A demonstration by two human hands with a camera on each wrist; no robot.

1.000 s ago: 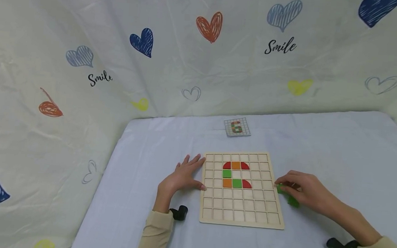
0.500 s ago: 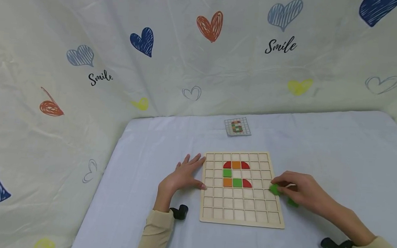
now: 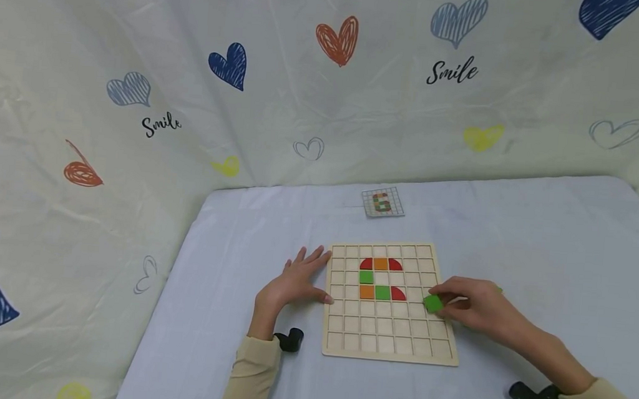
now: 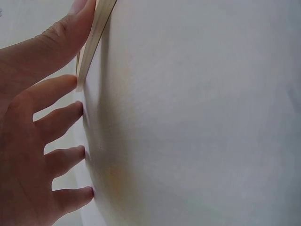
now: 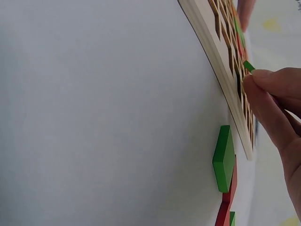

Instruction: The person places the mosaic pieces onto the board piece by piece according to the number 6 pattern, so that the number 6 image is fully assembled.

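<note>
A wooden grid board point(image 3: 391, 349) lies on the white cloth. Set into its cells are red rounded tiles, orange square tiles and green square tiles, such as the orange tile point(image 3: 381, 264) in the top row. My left hand point(image 3: 293, 285) has its fingers spread, with thumb and index finger touching the board's left edge. Between thumb and fingers, my right hand point(image 3: 477, 303) pinches a green tile point(image 3: 432, 304) above the board's right columns. In the right wrist view that green tile shows only a small corner past the fingertips.
Beside the board in the right wrist view lie a loose green tile point(image 5: 224, 159) and red tiles point(image 5: 227, 197), mostly hidden by my hand in the head view. Behind the board is a small pattern card point(image 3: 383, 202). A printed curtain hangs at the back.
My right hand has lifted the green tile from beside the board and carried it left over the board's right columns. My left hand has stayed in place.
</note>
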